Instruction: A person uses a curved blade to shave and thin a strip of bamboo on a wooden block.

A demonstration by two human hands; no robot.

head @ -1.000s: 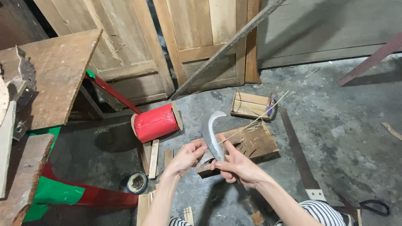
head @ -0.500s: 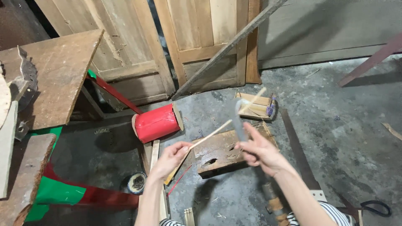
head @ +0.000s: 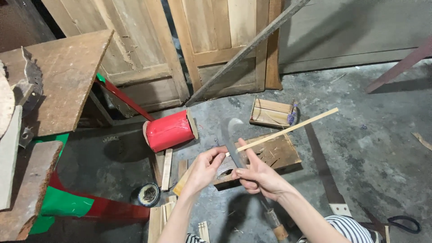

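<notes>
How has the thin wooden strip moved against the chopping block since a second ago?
Yes. The thin wooden strip has swung up: its far end now points past the small wooden tray, beyond the chopping block, held by both hands.

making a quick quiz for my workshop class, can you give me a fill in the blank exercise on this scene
1. The left hand and right hand hold a thin pale wooden ____ against a curved metal blade.
2. The cylinder lying on the grey concrete floor is coloured ____.
3. The long toothed handsaw lies on the ____.

Missing words: strip; red; floor
</notes>
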